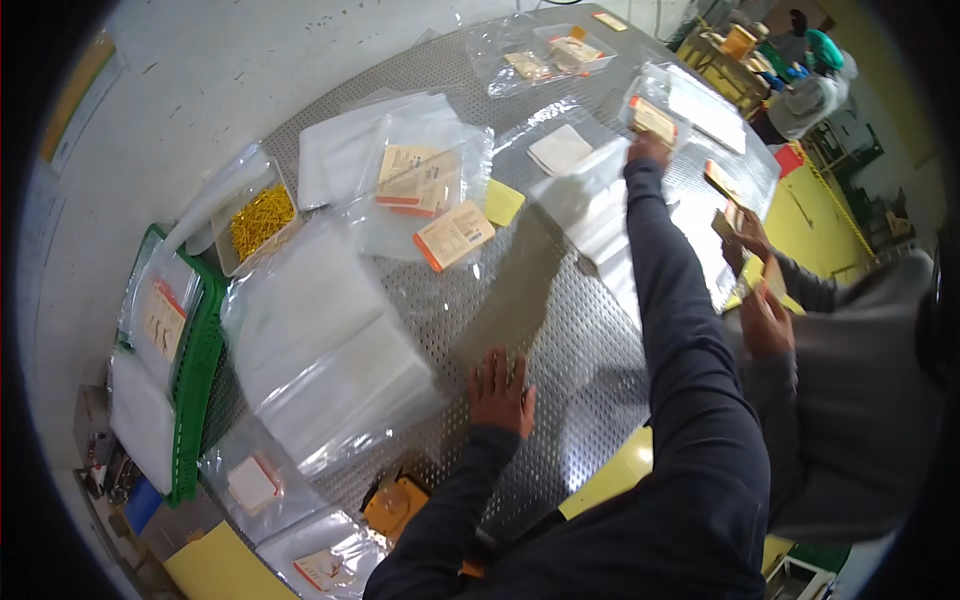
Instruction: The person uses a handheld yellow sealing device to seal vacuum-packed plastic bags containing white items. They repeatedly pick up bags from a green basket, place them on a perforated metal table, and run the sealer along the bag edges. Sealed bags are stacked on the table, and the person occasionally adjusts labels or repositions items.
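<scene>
My left hand [500, 394] rests palm down with spread fingers on the perforated metal table [540, 375], holding nothing. My right hand [649, 148] reaches far across the table and touches the near end of an orange-edged printed card pack [654, 120] lying on clear plastic; whether the fingers grip it is hidden. Between the hands lie white sheets or bags [592, 217]. A printed pack with an orange end [454, 236] lies left of them, beside a yellow card [502, 202] and more packs under clear plastic [418, 178].
Large plastic bags [322, 345] cover the table's left side. Beyond them stand a tub of small yellow pieces [262, 221] and a green crate [196, 375]. A clear container [576, 49] sits at the far end. At right, a co-worker's hands [766, 319] hold cards; another person [806, 97] works farther off.
</scene>
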{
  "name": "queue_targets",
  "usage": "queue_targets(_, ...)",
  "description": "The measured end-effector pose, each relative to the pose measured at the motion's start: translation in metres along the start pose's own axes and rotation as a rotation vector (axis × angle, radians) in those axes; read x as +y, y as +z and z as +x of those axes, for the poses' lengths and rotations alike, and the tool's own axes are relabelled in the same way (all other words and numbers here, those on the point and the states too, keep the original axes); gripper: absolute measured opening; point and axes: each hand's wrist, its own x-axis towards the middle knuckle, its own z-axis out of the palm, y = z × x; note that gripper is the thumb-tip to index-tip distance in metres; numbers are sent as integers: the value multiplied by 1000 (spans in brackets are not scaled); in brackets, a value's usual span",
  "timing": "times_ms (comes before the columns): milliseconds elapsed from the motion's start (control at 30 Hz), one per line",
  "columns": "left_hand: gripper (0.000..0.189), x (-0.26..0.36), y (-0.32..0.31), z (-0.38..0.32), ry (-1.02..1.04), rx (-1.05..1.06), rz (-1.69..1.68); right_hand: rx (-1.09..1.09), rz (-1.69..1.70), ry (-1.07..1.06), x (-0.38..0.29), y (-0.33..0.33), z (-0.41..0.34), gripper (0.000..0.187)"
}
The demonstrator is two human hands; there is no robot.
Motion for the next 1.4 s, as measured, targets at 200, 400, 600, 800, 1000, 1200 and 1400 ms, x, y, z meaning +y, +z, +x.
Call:
queue_targets(200, 65, 7, -12, 10, -36, -94, 75, -281, -418, -201, 114, 77, 140, 17)
queue_targets(400, 61, 11, -15, 16, -64, -161, 123, -808, -159, 93, 193, 146, 217, 28)
queue_targets(600, 55, 10, -10, 11, -67, -221, 159, -969, -200, -132, 222, 175, 218, 66)
queue_targets(800, 55, 11, -10, 11, -69, -235, 172, -944, 43, -58, 231, 163, 216, 41)
queue_targets(1000, 53, 11, -9, 9, -92, -214, 171, -945, 191, 40, 231, 167, 208, 31)
queue_targets(1200, 51, 12, -12, 12, -100, -217, 171, -790, 39, -32, 218, 163, 215, 24)
queue_targets(1400, 57, 10, -12, 10, -77, -202, 133, -774, -86, -95, 194, 153, 208, 27)
